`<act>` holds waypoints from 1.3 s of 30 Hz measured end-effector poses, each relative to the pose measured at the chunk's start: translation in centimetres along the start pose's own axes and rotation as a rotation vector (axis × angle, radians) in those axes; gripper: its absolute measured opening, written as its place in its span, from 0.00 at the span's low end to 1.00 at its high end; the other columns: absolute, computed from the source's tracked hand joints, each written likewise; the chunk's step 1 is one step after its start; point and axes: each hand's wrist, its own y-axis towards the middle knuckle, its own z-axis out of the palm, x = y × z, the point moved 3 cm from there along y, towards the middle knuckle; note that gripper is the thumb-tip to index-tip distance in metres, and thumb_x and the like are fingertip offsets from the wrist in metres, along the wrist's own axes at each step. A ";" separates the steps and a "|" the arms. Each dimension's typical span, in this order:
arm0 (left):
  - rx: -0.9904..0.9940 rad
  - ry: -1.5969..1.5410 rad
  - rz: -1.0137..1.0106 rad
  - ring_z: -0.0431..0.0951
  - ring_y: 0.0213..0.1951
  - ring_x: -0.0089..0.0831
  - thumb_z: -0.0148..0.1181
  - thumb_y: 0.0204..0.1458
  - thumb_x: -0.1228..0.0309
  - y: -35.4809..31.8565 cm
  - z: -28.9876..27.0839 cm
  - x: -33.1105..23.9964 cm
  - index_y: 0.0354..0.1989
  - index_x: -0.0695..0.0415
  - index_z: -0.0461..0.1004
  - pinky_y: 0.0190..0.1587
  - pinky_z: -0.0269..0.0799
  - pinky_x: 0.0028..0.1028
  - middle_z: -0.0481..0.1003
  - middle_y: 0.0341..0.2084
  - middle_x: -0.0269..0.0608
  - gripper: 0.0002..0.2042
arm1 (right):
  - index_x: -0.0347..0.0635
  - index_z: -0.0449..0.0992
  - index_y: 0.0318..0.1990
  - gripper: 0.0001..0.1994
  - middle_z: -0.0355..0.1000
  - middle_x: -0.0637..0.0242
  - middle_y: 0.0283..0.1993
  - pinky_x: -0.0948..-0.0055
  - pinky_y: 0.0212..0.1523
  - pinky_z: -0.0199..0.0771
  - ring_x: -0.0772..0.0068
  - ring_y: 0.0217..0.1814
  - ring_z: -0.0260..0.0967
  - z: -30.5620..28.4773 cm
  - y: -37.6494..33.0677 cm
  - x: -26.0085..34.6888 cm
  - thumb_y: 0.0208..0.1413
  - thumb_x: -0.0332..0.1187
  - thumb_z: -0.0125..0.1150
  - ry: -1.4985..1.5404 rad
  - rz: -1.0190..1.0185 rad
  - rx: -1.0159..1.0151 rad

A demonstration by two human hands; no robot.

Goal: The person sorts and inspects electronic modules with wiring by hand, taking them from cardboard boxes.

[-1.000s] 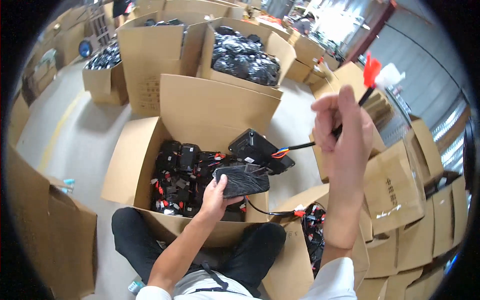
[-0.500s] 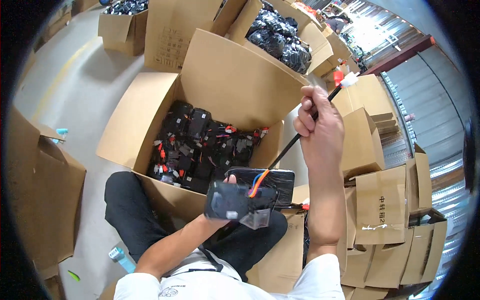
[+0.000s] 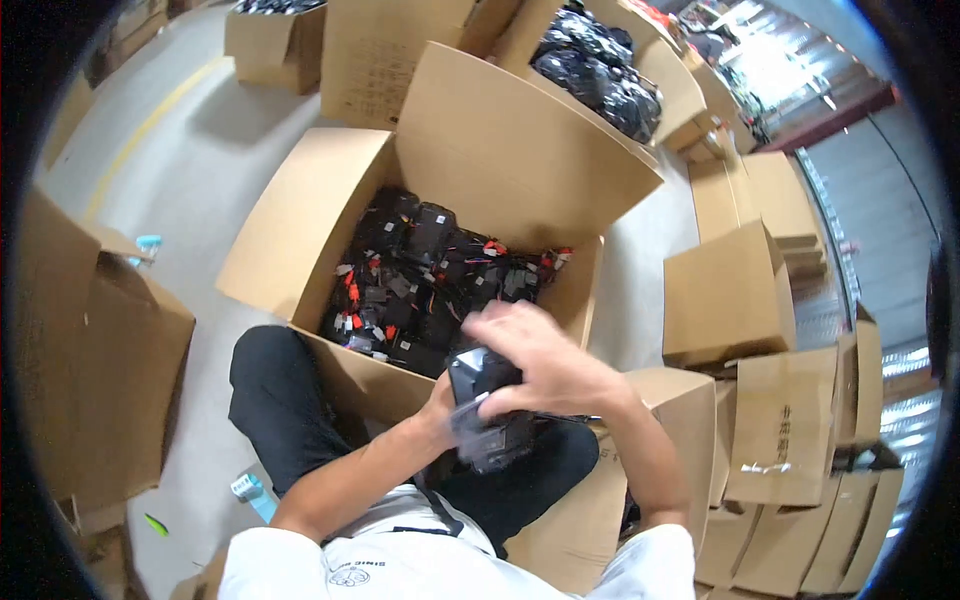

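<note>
At the centre of the frame, slightly below the middle, a black plastic box-shaped device [image 3: 474, 374] is raised between the hands. Its visible body runs steeply from its upper end down and slightly right, with one narrow side toward the upper left; motion blur hides its exact long axis and which way its face points. The left hand [image 3: 438, 404] has hold of it from the left, most of its fingers hidden behind it. The right hand [image 3: 545, 357] arches over from the right, thumb and fingers spread well apart, the thumb at the device's face; whether it presses there I cannot tell.

The device sits at the near edge of a large open brown cardboard box [image 3: 262, 232], overlapping that edge in view. Inside, black plastic units with red and white connectors [image 3: 352, 292] fill the bottom, and their top layer lies well below the rim. The far flap stands up toward the upper right and the left flap leans outward. Dark-trousered knees flank the device below. Grey concrete floor [image 3: 212, 178] extends at upper left; a narrower strip separates the box from stacked brown cartons [image 3: 728, 295] at right.
</note>
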 end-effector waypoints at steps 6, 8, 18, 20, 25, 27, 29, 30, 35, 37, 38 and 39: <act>-0.327 0.208 0.132 0.77 0.49 0.29 0.48 0.68 0.59 0.1 2.9 -2.4 0.57 0.59 0.68 0.53 0.75 0.32 0.76 0.48 0.41 0.18 | 0.35 0.75 0.45 0.28 0.74 0.61 0.39 0.68 0.47 0.74 0.65 0.42 0.73 -1.4 -2.3 -0.9 0.36 0.37 0.82 0.335 0.067 -0.159; -0.242 0.482 0.385 0.75 0.49 0.25 0.49 0.68 0.62 0.9 4.0 -4.6 0.56 0.61 0.69 0.55 0.71 0.28 0.75 0.47 0.37 0.17 | 0.37 0.74 0.44 0.26 0.73 0.66 0.38 0.74 0.43 0.75 0.74 0.39 0.73 -2.6 -4.9 -1.6 0.38 0.35 0.81 0.581 0.271 -0.405; -0.523 0.652 0.860 0.74 0.45 0.24 0.49 0.68 0.62 -0.2 4.7 -12.7 0.54 0.64 0.70 0.51 0.70 0.26 0.75 0.44 0.37 0.17 | 0.41 0.67 0.56 0.20 0.73 0.63 0.44 0.65 0.43 0.82 0.67 0.44 0.75 0.8 -16.9 -3.8 0.63 0.43 0.58 0.983 0.418 -1.543; -0.710 0.833 0.929 0.73 0.44 0.26 0.51 0.67 0.63 -1.6 3.5 -14.3 0.53 0.66 0.71 0.51 0.69 0.28 0.75 0.43 0.39 0.17 | 0.44 0.68 0.55 0.20 0.74 0.63 0.45 0.64 0.42 0.83 0.65 0.43 0.77 -0.7 -16.2 -1.3 0.66 0.48 0.54 0.947 0.400 -1.596; -0.535 1.058 0.883 0.71 0.47 0.25 0.50 0.66 0.67 -2.3 7.5 -10.4 0.57 0.65 0.68 0.55 0.66 0.27 0.74 0.45 0.40 0.16 | 0.38 0.68 0.54 0.21 0.73 0.67 0.43 0.75 0.41 0.77 0.76 0.39 0.72 2.0 -9.8 -1.8 0.59 0.39 0.67 0.908 0.155 -1.274; -0.370 1.066 0.794 0.70 0.48 0.24 0.45 0.65 0.73 -3.2 9.0 -8.6 0.60 0.64 0.66 0.56 0.65 0.25 0.72 0.47 0.38 0.17 | 0.39 0.71 0.48 0.17 0.72 0.70 0.42 0.77 0.44 0.73 0.80 0.40 0.70 2.7 -5.3 -0.2 0.60 0.41 0.66 1.123 0.177 -1.277; -0.282 0.994 0.654 0.70 0.48 0.24 0.47 0.61 0.76 -3.5 10.2 -7.1 0.61 0.64 0.65 0.56 0.66 0.26 0.71 0.48 0.38 0.19 | 0.39 0.70 0.48 0.17 0.72 0.71 0.41 0.76 0.46 0.72 0.81 0.41 0.69 4.2 -3.6 -1.7 0.62 0.42 0.64 1.260 0.128 -1.334; -0.185 0.981 0.741 0.70 0.49 0.24 0.52 0.57 0.75 -3.5 10.4 -6.6 0.61 0.64 0.64 0.55 0.67 0.26 0.72 0.48 0.39 0.22 | 0.39 0.70 0.49 0.16 0.72 0.72 0.42 0.76 0.48 0.71 0.81 0.43 0.68 5.1 -3.3 -1.8 0.63 0.41 0.63 1.262 0.145 -1.322; -0.202 1.076 0.509 0.71 0.50 0.26 0.62 0.55 0.69 -3.9 8.9 -9.4 0.64 0.64 0.60 0.57 0.67 0.28 0.72 0.50 0.39 0.29 | 0.35 0.66 0.59 0.21 0.70 0.66 0.50 0.74 0.57 0.65 0.76 0.51 0.66 7.0 -3.3 -0.4 0.65 0.39 0.59 0.990 0.231 -1.322; -0.102 1.001 0.459 0.71 0.50 0.26 0.61 0.56 0.69 -4.3 8.5 -8.7 0.64 0.65 0.59 0.59 0.66 0.29 0.71 0.51 0.39 0.29 | 0.34 0.66 0.61 0.22 0.69 0.65 0.52 0.73 0.58 0.64 0.75 0.52 0.65 6.3 -4.2 -0.2 0.65 0.38 0.57 0.917 0.273 -1.294; -0.110 0.995 0.441 0.71 0.50 0.26 0.61 0.56 0.69 -3.9 7.9 -8.4 0.64 0.65 0.59 0.59 0.66 0.29 0.71 0.51 0.39 0.29 | 0.33 0.66 0.61 0.22 0.69 0.65 0.52 0.73 0.58 0.64 0.74 0.52 0.65 5.7 -4.7 -0.4 0.65 0.37 0.56 0.827 0.291 -1.240; -0.089 0.972 0.446 0.70 0.51 0.26 0.60 0.57 0.69 -3.7 7.4 -7.8 0.65 0.64 0.59 0.59 0.65 0.29 0.71 0.51 0.39 0.29 | 0.33 0.66 0.62 0.22 0.69 0.64 0.53 0.73 0.58 0.64 0.74 0.52 0.65 5.5 -5.1 -0.3 0.65 0.36 0.55 0.746 0.317 -1.180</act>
